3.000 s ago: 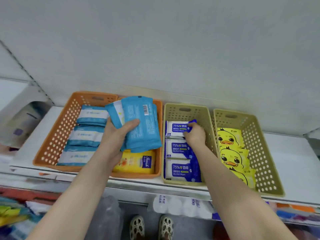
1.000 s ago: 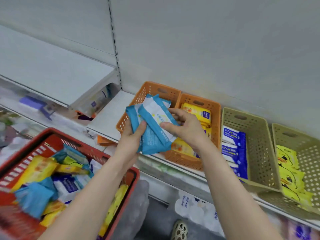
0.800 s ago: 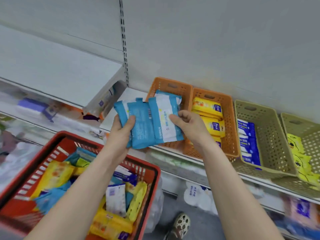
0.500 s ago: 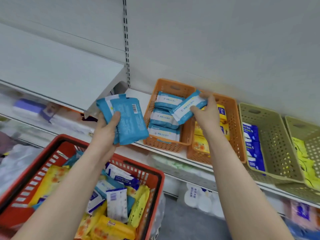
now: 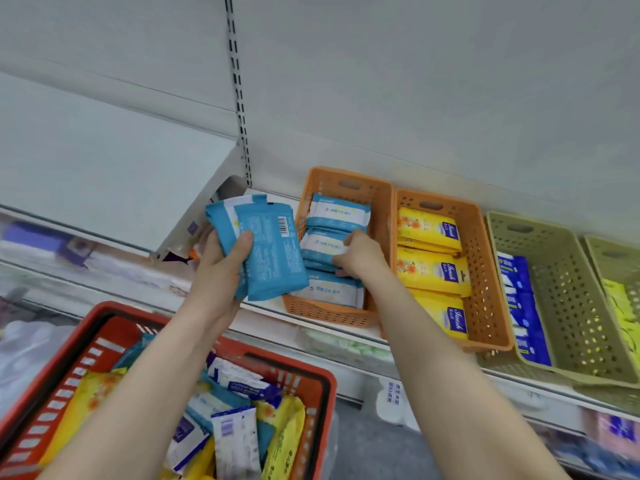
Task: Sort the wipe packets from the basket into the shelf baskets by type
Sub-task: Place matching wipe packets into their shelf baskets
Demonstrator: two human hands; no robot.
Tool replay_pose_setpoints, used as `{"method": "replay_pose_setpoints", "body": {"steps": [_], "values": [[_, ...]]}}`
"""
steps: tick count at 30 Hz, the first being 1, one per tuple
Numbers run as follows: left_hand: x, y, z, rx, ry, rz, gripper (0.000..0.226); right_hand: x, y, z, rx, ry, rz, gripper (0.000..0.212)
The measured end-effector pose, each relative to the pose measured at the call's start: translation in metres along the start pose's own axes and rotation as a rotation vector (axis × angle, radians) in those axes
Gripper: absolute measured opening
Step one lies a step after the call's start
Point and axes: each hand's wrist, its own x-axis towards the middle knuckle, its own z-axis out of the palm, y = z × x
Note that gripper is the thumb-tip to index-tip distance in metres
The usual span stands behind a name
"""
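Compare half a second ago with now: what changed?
The right hand brought its blue packet down into the left orange basket, onto the stack there, and still grips it. The left hand still holds its blue bundle. The red basket looks unchanged.

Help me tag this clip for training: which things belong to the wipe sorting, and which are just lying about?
Job: left hand holding blue packets; right hand gripping one packet in the left orange basket; orange basket of yellow packets; green basket of dark blue packets; red basket.
Lying about: white packs under the shelf; blurred purple items far left.
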Motion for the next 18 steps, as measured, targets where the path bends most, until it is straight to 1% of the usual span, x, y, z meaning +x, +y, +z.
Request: {"method": "replay_pose_setpoints", "body": {"steps": [2,5,7,11,14,15,16,18], "values": [[0.004,0.001,-0.004,0.002,-0.018,-0.007,0.040,-0.001,0.000,0.001,-0.158,0.035,-0.037,0.042],[0.008,0.002,-0.011,-0.006,-0.041,-0.014,0.040,-0.003,0.001,-0.001,-0.389,0.110,-0.118,0.042],[0.008,0.002,-0.014,-0.011,-0.050,-0.018,0.040,-0.003,0.000,-0.001,-0.447,0.128,-0.122,0.042],[0.008,0.001,-0.018,-0.004,-0.076,-0.022,0.040,-0.004,-0.003,0.003,-0.449,0.153,-0.125,0.042],[0.006,0.002,-0.017,0.002,-0.101,-0.017,0.041,-0.007,0.001,0.002,-0.471,0.172,-0.189,0.040],[0.006,0.003,-0.016,0.006,-0.107,-0.013,0.041,-0.011,0.001,-0.001,-0.442,0.196,-0.234,0.038],[0.005,0.003,-0.015,0.009,-0.113,-0.008,0.041,-0.014,0.000,-0.005,-0.377,0.240,-0.291,0.034],[0.002,0.004,-0.014,0.016,-0.121,0.004,0.043,-0.029,-0.009,-0.016,-0.107,0.324,-0.388,0.020]]}}
